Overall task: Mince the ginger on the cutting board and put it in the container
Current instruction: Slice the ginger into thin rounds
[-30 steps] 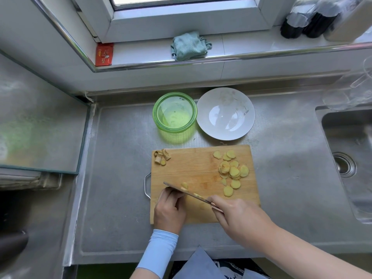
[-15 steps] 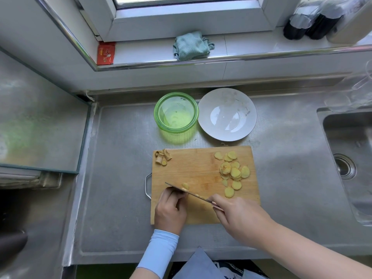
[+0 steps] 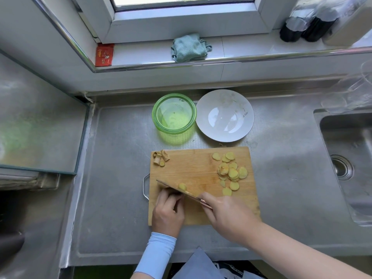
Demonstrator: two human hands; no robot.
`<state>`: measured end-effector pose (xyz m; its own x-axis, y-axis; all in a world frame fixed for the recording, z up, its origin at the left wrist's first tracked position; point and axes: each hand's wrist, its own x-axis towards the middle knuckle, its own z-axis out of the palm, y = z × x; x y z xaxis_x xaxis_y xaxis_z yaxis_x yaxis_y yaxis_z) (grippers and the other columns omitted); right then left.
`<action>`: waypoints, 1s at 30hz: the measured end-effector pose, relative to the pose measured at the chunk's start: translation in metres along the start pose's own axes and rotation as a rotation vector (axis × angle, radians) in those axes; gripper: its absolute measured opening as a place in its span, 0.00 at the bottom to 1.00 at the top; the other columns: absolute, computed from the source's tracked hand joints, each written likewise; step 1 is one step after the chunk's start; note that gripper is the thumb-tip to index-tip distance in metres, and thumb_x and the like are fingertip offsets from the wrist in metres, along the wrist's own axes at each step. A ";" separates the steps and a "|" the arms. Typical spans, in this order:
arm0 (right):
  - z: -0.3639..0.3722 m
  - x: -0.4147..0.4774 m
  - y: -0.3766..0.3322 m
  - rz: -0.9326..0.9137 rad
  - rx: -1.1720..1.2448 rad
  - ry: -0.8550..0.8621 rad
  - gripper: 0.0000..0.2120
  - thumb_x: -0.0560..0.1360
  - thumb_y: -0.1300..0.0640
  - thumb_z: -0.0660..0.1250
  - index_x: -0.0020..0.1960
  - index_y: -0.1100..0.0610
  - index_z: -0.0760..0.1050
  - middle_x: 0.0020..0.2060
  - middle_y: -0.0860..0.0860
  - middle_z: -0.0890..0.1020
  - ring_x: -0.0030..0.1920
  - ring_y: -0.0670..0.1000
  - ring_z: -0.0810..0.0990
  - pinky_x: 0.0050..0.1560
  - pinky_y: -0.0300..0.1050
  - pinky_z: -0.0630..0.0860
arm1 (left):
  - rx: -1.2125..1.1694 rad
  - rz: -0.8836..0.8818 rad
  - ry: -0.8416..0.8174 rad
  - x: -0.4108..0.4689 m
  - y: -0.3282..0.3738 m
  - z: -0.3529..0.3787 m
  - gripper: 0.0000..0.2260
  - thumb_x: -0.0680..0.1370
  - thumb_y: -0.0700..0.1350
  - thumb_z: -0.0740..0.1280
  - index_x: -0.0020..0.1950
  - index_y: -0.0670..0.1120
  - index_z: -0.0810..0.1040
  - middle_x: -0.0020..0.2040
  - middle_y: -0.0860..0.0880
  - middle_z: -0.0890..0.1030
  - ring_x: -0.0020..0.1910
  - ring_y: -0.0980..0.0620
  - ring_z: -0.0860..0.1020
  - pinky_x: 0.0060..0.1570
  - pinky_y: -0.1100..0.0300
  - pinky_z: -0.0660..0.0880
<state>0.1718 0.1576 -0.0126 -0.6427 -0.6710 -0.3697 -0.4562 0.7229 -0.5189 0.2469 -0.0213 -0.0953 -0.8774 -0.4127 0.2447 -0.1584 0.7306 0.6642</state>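
- Steel table [image 3: 116, 158] below a window sill carries a wooden cutting board [image 3: 201, 164] near its front edge. Both grips work over the board's near half.
- The right grip [image 3: 227, 214] is closed round the handle of a knife [image 3: 175, 189]. The blade runs away from it to the far left, edge down on the board.
- The left grip [image 3: 168, 213] sits just left of the right one, with its fingers curled against the blade's near side. What lies under them is hidden, so I cannot tell whether it holds anything.
- One pale yellow slice [image 3: 182, 186] lies just past the blade.
- A loose heap of thin, round ginger slices [image 3: 231, 172] lies beyond the right grip, toward the board's far right side.
- Brownish trimmings [image 3: 161, 157] sit well beyond the left grip, at the far left corner.
- A green container [image 3: 155, 117] stands on the table past the board, straight beyond the left grip, and is empty.
- A white plate [image 3: 201, 109] is just beside it, beyond the right grip, also empty.
- A sink [image 3: 346, 158] opens well to the right of the right grip, and a glass panel [image 3: 40, 127] lies well left of the left grip.
- Bare board spreads between the blade and the trimmings.
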 end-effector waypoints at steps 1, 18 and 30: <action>-0.001 -0.005 0.001 0.001 0.009 0.003 0.11 0.83 0.47 0.54 0.64 0.44 0.67 0.38 0.48 0.81 0.35 0.55 0.77 0.34 0.52 0.75 | -0.005 -0.007 0.009 0.000 0.000 0.000 0.07 0.74 0.41 0.66 0.40 0.42 0.83 0.43 0.47 0.80 0.44 0.49 0.78 0.47 0.65 0.73; -0.013 -0.030 0.009 0.027 -0.020 -0.009 0.11 0.84 0.44 0.50 0.65 0.42 0.65 0.39 0.47 0.82 0.36 0.54 0.79 0.37 0.52 0.77 | 0.020 -0.003 0.006 0.001 0.003 -0.001 0.03 0.73 0.38 0.71 0.41 0.42 0.84 0.41 0.47 0.81 0.43 0.52 0.76 0.48 0.75 0.67; -0.018 -0.023 0.010 0.044 -0.042 -0.059 0.12 0.84 0.43 0.49 0.64 0.43 0.63 0.37 0.50 0.80 0.36 0.57 0.77 0.37 0.54 0.77 | 0.004 0.014 0.027 0.000 0.000 0.000 0.07 0.76 0.41 0.67 0.40 0.42 0.83 0.42 0.48 0.81 0.42 0.52 0.77 0.46 0.69 0.71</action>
<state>0.1711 0.1837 0.0043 -0.6256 -0.6464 -0.4367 -0.4545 0.7570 -0.4694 0.2465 -0.0213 -0.0955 -0.8671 -0.4165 0.2731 -0.1474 0.7385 0.6580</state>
